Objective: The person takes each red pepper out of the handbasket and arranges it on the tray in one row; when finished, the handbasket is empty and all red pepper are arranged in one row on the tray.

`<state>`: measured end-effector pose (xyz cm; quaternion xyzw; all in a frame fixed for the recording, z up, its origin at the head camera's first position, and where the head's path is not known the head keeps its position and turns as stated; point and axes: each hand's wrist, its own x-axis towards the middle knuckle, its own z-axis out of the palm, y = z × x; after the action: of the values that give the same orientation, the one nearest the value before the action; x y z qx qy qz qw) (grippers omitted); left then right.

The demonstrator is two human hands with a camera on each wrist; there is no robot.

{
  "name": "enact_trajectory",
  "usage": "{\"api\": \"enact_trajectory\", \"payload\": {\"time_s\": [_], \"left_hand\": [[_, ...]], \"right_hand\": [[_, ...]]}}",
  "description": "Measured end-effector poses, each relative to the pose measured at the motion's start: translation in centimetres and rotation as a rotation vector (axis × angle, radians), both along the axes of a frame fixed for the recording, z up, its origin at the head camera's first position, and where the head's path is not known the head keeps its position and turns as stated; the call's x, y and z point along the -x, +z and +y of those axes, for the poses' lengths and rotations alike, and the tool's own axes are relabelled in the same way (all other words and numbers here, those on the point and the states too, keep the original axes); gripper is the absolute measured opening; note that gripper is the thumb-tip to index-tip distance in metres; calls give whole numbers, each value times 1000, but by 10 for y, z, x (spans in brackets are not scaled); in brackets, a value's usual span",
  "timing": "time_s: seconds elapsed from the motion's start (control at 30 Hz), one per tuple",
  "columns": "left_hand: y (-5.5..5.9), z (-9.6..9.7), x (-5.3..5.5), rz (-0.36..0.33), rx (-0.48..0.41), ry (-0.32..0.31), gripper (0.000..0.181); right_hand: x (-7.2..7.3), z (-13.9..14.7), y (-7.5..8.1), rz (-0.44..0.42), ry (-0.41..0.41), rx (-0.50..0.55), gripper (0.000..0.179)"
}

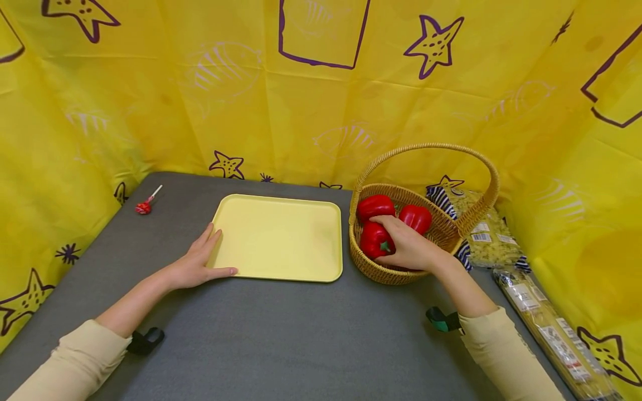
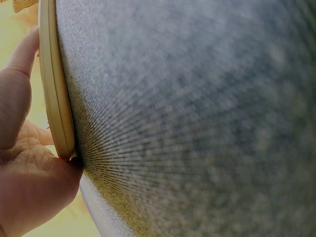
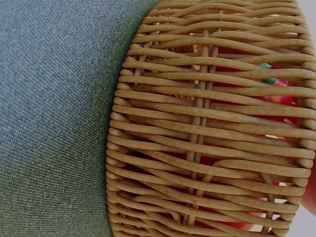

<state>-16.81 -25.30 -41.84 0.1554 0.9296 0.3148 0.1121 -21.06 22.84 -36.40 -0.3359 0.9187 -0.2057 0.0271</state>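
Observation:
My left hand [image 1: 193,264] rests at the near left corner of a pale yellow tray [image 1: 281,236], its thumb along the front rim and its fingers spread at the left edge. In the left wrist view the tray's side [image 2: 52,84] stands close against that hand [image 2: 29,163]. My right hand [image 1: 408,245] reaches into a wicker basket [image 1: 376,273] and grips a red bell pepper [image 1: 373,239] with a green stem. Two more red peppers, one at the back left [image 1: 375,206] and one to the right [image 1: 416,217], lie in the basket. Wicker hides most of the peppers in the right wrist view.
The basket's tall handle [image 1: 431,146] arches over its opening. Right of it lie a bag of pasta [image 1: 486,234] and a long clear packet [image 1: 557,334]. A red lollipop [image 1: 144,207] lies at the far left of the grey table [image 1: 301,334]. Yellow patterned cloth [image 1: 175,111] surrounds the table.

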Motion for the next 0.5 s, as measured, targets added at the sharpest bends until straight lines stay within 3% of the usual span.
{"api": "enact_trajectory", "payload": {"time_s": [0.5], "left_hand": [[1, 1, -1, -9, 5, 0, 110]], "right_hand": [[-7, 6, 4, 11, -53, 60, 91]]}}
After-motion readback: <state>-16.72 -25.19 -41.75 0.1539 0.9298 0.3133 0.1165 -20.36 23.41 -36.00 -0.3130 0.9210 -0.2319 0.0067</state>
